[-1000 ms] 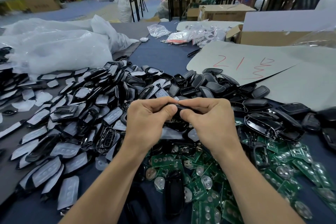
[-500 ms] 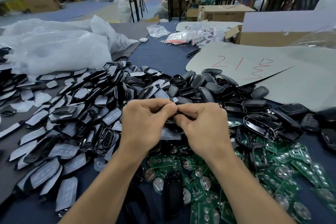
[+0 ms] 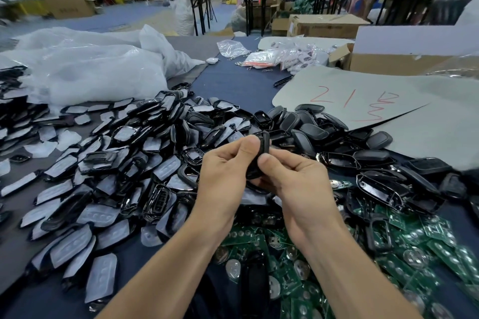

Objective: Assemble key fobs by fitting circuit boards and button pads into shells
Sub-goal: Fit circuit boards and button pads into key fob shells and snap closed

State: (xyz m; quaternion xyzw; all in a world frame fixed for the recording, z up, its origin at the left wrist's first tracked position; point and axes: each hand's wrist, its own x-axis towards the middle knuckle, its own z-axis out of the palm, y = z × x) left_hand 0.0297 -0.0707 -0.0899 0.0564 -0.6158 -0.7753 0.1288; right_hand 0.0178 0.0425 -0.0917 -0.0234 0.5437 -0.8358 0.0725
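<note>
Both hands meet above the middle of the table and hold one black key fob (image 3: 262,148) on edge between them. My left hand (image 3: 224,171) pinches its left side with thumb and curled fingers. My right hand (image 3: 293,176) grips it from the right, thumb pressed against its near face. Most of the fob is hidden by the fingers. A wide heap of black shells with pale film-covered faces (image 3: 108,179) spreads to the left. Plain black shell halves (image 3: 308,124) lie behind the hands. Green circuit boards (image 3: 404,254) with round silver cells are piled at the lower right.
A big clear plastic bag (image 3: 85,72) lies at the back left. A grey sheet with red writing (image 3: 363,103) covers the right side, with a cardboard box (image 3: 404,59) behind it. Small packets with key rings (image 3: 267,57) sit at the far end.
The fob has turned from lying flat between my fingertips to standing on edge. Both hands shifted slightly, the left thumb rising over the fob's top.
</note>
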